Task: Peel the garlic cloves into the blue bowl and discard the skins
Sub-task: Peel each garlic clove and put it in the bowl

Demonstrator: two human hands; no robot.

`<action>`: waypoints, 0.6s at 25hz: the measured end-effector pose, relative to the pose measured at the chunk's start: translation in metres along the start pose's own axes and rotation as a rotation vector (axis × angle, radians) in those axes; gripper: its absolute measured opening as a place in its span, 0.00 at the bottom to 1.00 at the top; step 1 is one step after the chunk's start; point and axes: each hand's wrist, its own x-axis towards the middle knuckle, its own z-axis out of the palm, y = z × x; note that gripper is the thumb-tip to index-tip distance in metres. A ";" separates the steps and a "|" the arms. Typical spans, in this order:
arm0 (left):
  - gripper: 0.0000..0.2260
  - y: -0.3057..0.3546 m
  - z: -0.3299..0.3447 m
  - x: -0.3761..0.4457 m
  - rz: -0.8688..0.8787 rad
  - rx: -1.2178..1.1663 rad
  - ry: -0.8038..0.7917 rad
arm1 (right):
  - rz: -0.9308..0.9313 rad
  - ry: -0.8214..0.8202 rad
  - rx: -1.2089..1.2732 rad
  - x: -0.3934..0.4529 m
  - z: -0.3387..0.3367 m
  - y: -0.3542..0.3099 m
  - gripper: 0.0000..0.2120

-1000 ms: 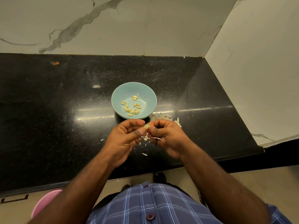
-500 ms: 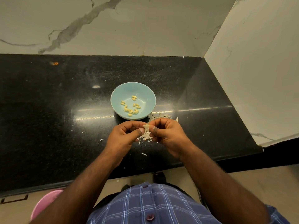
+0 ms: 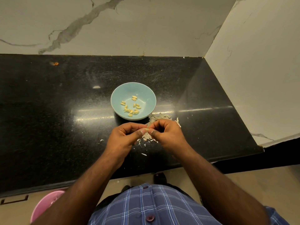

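The fingers [image 3: 142, 131] of the left hand [image 3: 125, 138] and those of the right hand [image 3: 168, 135] meet at one point and pinch a single clove [image 3: 147, 129] between thumb tips and forefingers. Only a pale sliver of the clove shows between the fingertips. The remaining fingers of both hands are curled inward. Both hands are held above the worktop [image 3: 48, 119], just in front of the bowl [image 3: 146, 95].

A pile of skins [image 3: 159, 117] lies on the worktop beneath and behind the hands, touching or just beside the near right edge of the bowl. Loose skin flakes [image 3: 144, 154] lie scattered nearer the front edge.

The bowl stands upright on the worktop and holds about a dozen peeled cloves [image 3: 131, 106] on its bottom.

A pink bin [image 3: 43, 207] shows below the worktop edge, at lower left.
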 end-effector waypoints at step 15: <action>0.08 0.003 -0.002 0.002 -0.166 -0.158 -0.002 | 0.184 -0.151 0.220 0.002 -0.007 0.001 0.05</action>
